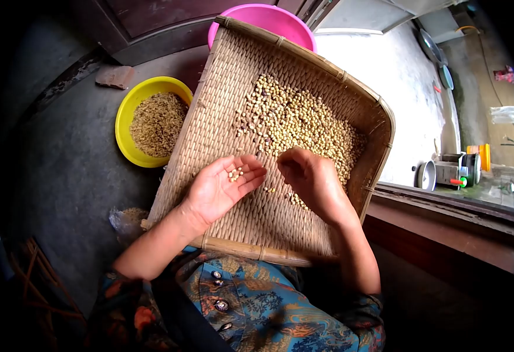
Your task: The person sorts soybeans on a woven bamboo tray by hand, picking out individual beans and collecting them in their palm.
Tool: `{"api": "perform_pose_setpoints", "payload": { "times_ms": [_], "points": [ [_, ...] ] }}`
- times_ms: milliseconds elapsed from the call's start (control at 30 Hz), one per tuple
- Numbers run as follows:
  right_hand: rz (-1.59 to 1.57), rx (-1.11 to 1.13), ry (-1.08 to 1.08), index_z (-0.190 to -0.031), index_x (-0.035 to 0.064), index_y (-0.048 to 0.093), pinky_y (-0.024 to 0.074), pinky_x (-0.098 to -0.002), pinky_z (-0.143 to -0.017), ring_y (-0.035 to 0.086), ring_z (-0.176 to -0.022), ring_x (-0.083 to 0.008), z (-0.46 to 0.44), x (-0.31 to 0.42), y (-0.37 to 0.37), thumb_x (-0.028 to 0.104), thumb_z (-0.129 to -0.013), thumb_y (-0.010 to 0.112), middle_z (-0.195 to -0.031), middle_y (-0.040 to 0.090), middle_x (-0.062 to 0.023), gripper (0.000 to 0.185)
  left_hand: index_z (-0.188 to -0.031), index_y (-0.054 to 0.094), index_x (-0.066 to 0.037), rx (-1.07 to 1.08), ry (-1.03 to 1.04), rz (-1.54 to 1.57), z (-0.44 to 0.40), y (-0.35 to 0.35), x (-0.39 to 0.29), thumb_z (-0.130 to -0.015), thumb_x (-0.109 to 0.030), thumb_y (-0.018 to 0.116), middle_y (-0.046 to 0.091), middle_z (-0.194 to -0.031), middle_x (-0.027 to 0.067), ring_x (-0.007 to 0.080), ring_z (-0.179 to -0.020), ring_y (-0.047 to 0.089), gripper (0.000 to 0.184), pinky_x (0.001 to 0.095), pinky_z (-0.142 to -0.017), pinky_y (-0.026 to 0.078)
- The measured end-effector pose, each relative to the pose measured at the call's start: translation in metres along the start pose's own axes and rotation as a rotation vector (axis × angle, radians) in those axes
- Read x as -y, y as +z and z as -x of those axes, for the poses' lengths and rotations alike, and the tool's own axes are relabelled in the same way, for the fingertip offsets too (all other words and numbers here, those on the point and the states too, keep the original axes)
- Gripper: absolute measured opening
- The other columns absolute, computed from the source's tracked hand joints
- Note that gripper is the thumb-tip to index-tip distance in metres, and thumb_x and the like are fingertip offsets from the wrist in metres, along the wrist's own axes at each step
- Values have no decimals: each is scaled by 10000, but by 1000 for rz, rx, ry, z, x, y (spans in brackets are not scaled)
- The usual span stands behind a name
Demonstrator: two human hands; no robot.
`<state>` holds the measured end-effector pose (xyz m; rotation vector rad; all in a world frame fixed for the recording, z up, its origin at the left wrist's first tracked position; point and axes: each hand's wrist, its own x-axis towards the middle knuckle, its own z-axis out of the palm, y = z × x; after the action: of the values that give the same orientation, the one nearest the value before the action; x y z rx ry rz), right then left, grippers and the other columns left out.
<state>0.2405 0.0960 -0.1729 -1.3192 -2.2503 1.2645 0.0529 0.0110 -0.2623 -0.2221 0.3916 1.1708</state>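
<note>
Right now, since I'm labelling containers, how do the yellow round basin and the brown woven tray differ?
The yellow round basin has smooth sides; the brown woven tray is textured and angular. The basin looks smaller than the tray. The basin holds brownish bits, the tray mostly paler beans. Both hold small loose pieces.

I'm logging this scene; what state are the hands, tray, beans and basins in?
Left hand: open, palm up, bearing several beans
Right hand: curled, grip unclear
Winnowing tray: partly covered with beans
Tray beans: loose, spread out
Yellow basin: upright, partly filled
Pink basin: partly hidden, contents unseen
</note>
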Motion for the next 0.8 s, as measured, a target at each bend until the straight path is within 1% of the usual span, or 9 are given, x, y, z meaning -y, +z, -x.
{"api": "perform_pose_setpoints", "payload": {
  "times_ms": [33,67,100,167,300,333,533,733,800],
  "points": [
    [97,15,-61,-974,-12,642,528,-307,-616,649,-694,-169,2,-10,5,20,-872,634,-823,679,-123,107,-1186,526,70,17,5,22,-1,-1,0,-1007,-212,381,576,-1218,214,329,-1198,527,364,465,-1096,393],
    [145,54,-54,-920,-7,649,531,-325,-641,654,-692,-218,4,-15,12,17,-830,662,-809,664,-139,94,-1208,517,72,22,11,13,-2,-3,0,-1011,-219,370,567,-1235,221,336,-1227,503,381,471,-1110,372],
    [240,145,-51,-941,-6,642,540,-347,-668,659,-714,-262,7,-19,17,40,-806,680,-831,656,-151,148,-1223,510,71,5,16,8,-2,-1,0,-1013,-230,367,562,-1246,222,337,-1233,499,394,471,-1112,367],
    [357,165,-134,-955,-19,612,543,-379,-683,658,-751,-308,14,-29,37,66,-788,688,-857,644,-166,203,-1252,498,70,-26,27,-4,-2,5,-1,-1018,-253,359,553,-1268,223,338,-1246,491,422,471,-1117,357],
    [608,151,-205,-890,1,559,532,-418,-646,641,-718,-329,14,-42,59,60,-791,601,-808,606,-157,123,-1302,470,65,-2,33,-20,-1,9,-4,-1028,-306,343,533,-1305,231,342,-1281,464,478,473,-1126,333],
    [603,138,-224,-876,16,557,528,-422,-631,633,-696,-330,15,-42,60,55,-786,569,-793,596,-151,99,-1308,466,63,0,33,-20,-1,10,-4,-1029,-318,340,529,-1311,233,342,-1288,457,488,473,-1127,329],
    [679,150,-195,-857,11,551,532,-423,-640,635,-691,-330,13,-38,63,75,-777,591,-791,598,-160,110,-1324,458,53,44,45,-4,-1,11,-5,-1032,-373,323,516,-1334,239,353,-1302,445,534,478,-1132,316],
    [514,117,-186,-846,-11,531,541,-428,-645,633,-683,-336,12,-44,57,57,-780,577,-800,590,-173,105,-1327,458,48,60,36,-1,-1,9,-4,-1035,-381,312,514,-1339,239,359,-1307,440,539,481,-1130,316],
    [680,146,-222,-852,-11,525,540,-423,-636,629,-682,-343,16,-34,60,40,-789,555,-797,589,-175,86,-1326,458,48,56,36,3,0,8,-5,-1036,-376,307,515,-1337,239,359,-1308,440,536,483,-1127,320]
  ]
}}
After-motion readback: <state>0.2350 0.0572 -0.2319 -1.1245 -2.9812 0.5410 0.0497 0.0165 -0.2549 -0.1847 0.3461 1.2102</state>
